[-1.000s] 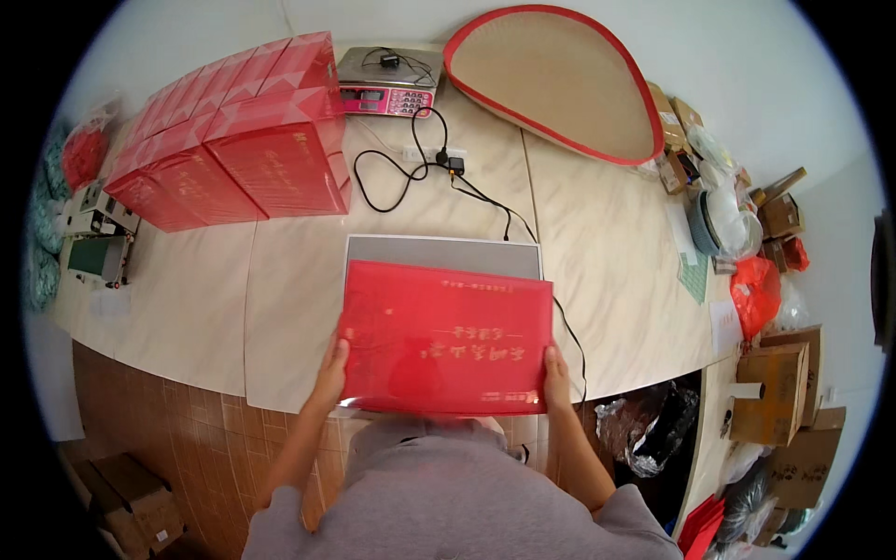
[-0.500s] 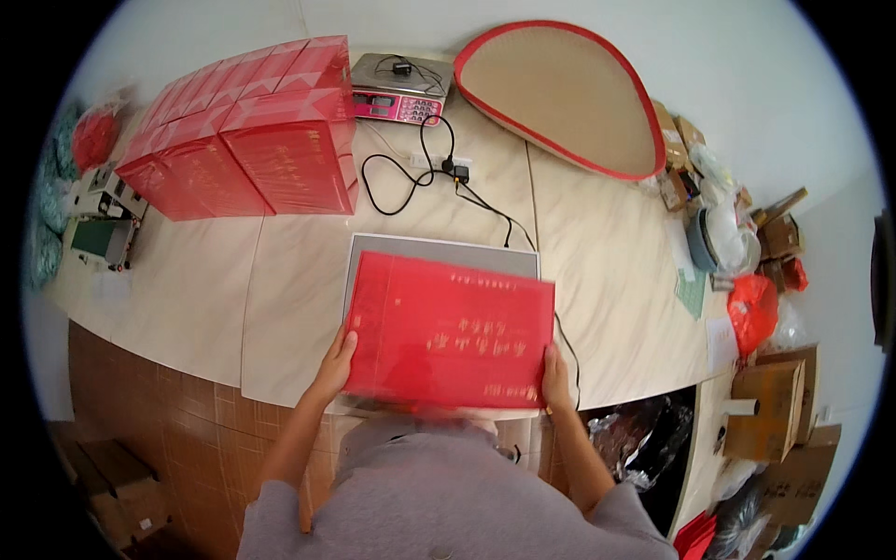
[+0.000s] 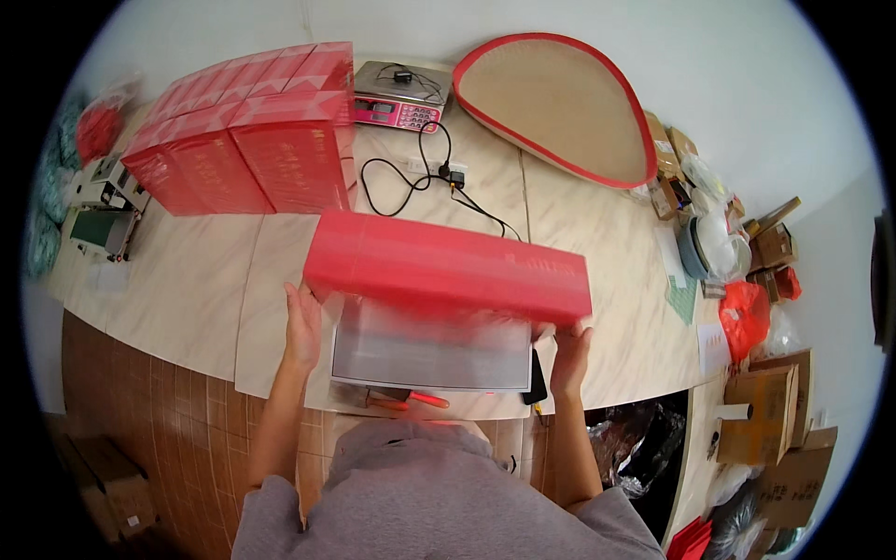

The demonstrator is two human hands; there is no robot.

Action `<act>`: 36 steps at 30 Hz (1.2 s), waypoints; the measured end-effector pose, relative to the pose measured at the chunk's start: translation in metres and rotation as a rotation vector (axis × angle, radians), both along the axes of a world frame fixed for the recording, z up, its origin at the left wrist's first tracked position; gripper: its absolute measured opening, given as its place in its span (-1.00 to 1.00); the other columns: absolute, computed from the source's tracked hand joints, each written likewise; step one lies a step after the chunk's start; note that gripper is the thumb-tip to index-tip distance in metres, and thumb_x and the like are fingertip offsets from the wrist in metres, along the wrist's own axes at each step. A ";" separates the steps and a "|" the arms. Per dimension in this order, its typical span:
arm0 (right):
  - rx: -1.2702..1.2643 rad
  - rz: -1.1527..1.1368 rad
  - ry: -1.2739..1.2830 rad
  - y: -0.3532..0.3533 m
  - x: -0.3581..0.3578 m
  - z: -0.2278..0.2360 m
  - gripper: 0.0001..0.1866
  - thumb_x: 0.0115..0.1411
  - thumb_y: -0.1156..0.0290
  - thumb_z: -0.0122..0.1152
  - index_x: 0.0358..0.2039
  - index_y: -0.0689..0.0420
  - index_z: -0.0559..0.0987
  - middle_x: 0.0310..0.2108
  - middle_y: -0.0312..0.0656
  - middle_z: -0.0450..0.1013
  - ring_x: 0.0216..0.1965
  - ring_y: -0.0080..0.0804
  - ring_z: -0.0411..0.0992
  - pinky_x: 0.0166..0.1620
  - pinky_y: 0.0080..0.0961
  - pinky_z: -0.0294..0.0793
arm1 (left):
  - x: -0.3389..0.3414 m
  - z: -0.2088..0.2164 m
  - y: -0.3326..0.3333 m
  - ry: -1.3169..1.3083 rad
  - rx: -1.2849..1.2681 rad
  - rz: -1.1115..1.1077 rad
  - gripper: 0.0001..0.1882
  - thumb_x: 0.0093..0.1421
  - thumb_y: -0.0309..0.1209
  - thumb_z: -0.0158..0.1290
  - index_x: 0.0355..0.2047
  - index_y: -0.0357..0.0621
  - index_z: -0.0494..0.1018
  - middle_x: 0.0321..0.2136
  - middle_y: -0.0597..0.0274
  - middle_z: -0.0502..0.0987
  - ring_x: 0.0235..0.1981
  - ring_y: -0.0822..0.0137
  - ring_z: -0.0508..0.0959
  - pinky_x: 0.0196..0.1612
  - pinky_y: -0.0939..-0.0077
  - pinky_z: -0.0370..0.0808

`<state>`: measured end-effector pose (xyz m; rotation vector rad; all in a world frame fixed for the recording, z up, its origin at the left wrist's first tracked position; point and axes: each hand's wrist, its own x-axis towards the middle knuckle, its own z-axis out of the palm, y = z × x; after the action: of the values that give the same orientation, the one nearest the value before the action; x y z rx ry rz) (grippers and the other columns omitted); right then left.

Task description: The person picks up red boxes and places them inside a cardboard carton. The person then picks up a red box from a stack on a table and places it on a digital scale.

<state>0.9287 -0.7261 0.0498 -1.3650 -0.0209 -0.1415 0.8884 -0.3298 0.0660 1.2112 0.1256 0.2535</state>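
A flat red gift box (image 3: 448, 266) with blurred gold lettering is held up between both hands, a long narrow side turned toward me. My left hand (image 3: 301, 329) grips its left end, fingers behind the lower corner. At the right end, my right hand (image 3: 570, 359) holds the lower corner from below. Under and in front of the box lies a rectangular grey panel (image 3: 429, 359) with a pale frame, partly covered by it. Two orange-handled tools (image 3: 408, 400) rest at the panel's near edge. Beside its right edge is a black slab-shaped thing (image 3: 534, 381).
Red wrapped boxes (image 3: 289, 154) stand in a block at back left. Behind the panel are a pink-fronted scale (image 3: 399, 112) and black cables (image 3: 411, 187). A red-rimmed tray (image 3: 555, 112) leans on the wall. Cardboard boxes (image 3: 761, 406) crowd the right side.
Both hands have lifted the box away from me and tilted it, so a narrow side shows instead of its broad face. The panel's near part and the orange-handled tools have come into view.
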 end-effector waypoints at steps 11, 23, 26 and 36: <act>-0.005 0.091 0.206 -0.006 -0.047 -0.045 -0.22 0.37 -0.13 -0.45 0.24 0.38 0.16 0.26 -0.01 0.16 0.29 -0.27 0.10 0.31 -0.36 -0.02 | -0.056 -0.031 -0.019 0.204 -0.009 -0.050 -0.19 0.34 0.17 -0.61 0.30 -0.30 0.00 0.31 0.12 0.07 0.34 0.28 0.03 0.35 0.36 -0.11; -0.327 -0.131 0.298 -0.035 -0.003 -0.042 -0.42 0.39 0.06 -0.28 0.06 0.34 0.42 0.02 -0.03 0.44 0.04 -0.29 0.40 0.12 -0.39 0.33 | -0.006 -0.048 0.000 0.480 0.442 -0.007 -0.39 0.38 -0.01 -0.30 0.21 -0.25 0.23 0.17 0.06 0.31 0.21 0.28 0.28 0.24 0.44 0.16; -0.369 -0.142 0.377 -0.046 0.020 -0.051 -0.44 0.39 0.08 -0.27 0.10 0.32 0.39 0.03 -0.06 0.42 0.07 -0.33 0.37 0.13 -0.41 0.32 | 0.023 -0.052 -0.015 0.522 0.365 -0.035 -0.38 0.37 0.01 -0.28 0.19 -0.26 0.26 0.15 0.05 0.33 0.19 0.28 0.30 0.22 0.46 0.19; -0.011 -0.110 0.776 -0.063 0.048 -0.026 -0.34 0.30 -0.10 -0.10 0.14 0.24 0.35 0.04 -0.07 0.42 -0.02 -0.36 0.45 0.03 -0.44 0.44 | 0.039 -0.099 -0.087 0.506 0.629 0.063 -0.39 0.37 0.00 -0.28 0.13 -0.32 0.29 0.03 0.00 0.44 0.07 0.26 0.41 0.15 0.45 0.26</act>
<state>0.9765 -0.7888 0.0242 -1.3561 0.7034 0.3027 0.9270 -0.4166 -0.0330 1.8834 0.5557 0.0297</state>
